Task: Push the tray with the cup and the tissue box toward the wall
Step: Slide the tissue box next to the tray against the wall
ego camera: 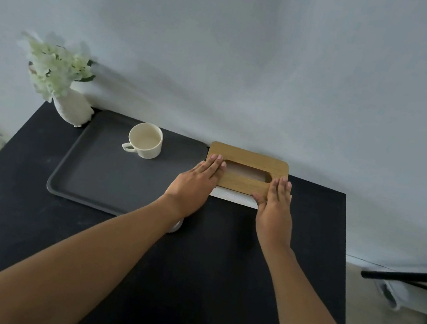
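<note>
A dark grey tray point(97, 167) lies on the black table point(187, 271), its far edge at the wall. A cream cup point(145, 140) stands upright on the tray's far part. Right of the tray, off it, sits a white tissue box with a wooden lid point(249, 162), its back against the wall. My left hand point(197, 180) lies flat on the lid's left end, fingers together. My right hand point(276, 201) rests on the right end, thumb on the box's near face. Neither hand grips the box.
A white vase with pale flowers point(74, 105) stands at the table's far left corner, touching the tray's corner. A small pale round object point(175, 226) peeks from under my left forearm. A black bar and a cloth point(408, 277) are off the table's right side.
</note>
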